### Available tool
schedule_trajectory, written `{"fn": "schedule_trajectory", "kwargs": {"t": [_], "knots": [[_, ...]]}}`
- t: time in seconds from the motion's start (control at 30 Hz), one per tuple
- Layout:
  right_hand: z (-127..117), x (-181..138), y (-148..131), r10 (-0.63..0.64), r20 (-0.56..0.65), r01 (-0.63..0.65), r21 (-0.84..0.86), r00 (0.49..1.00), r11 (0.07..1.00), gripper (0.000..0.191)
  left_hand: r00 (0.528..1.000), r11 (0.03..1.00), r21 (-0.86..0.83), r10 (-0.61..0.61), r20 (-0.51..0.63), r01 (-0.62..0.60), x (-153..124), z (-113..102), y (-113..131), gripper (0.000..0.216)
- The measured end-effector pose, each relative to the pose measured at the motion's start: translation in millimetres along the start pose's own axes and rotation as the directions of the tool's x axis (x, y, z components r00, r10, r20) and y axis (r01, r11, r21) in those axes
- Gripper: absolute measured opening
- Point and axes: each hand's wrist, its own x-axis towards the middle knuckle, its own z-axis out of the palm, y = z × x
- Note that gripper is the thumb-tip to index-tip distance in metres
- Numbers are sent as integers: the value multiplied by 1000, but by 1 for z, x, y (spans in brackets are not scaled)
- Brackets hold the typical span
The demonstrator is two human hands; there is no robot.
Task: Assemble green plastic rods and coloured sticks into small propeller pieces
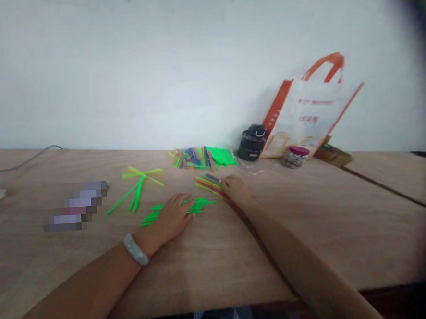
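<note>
My left hand (173,217) lies flat, fingers stretched out, over a row of thin green sticks (203,204) on the table. Sticks show on both sides of the palm; the middle ones are hidden beneath it. To the right, my right hand (236,189) has its fingers bent round the near end of a small bundle of yellow, red and blue sticks (210,184). Left of these, yellow and green sticks (142,177) are laid out in a branching figure. Behind, a flat spread of multicoloured sticks (193,158) lies beside bright green ones (222,156).
A black lidded container (251,143) stands by the wall, before a white and orange carrier bag (304,115). Near it are a clear jar with a pink lid (295,157) and a cardboard piece (333,155). A blurred-out object (77,206) and a cable (29,163) lie left.
</note>
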Motion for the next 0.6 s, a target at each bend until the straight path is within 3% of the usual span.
{"fn": "schedule_trajectory", "kwargs": {"t": [0.2,0.37,0.5,0.6], "knots": [[4,-2,0,-2,24,1,18,1000,1000,40,999,996,-88,-12,51,16,-1,4,-6,34],[2,-6,-4,-17,-24,19,84,1000,996,37,1000,997,-72,-26,-6,25,0,1,-9,38],[-3,-8,-7,-11,-63,19,119,998,993,35,978,979,77,-178,-105,187,3,-12,-33,31],[-5,-10,-13,-30,-104,45,144,994,989,34,912,885,230,-370,-179,404,0,-25,-64,29]]}}
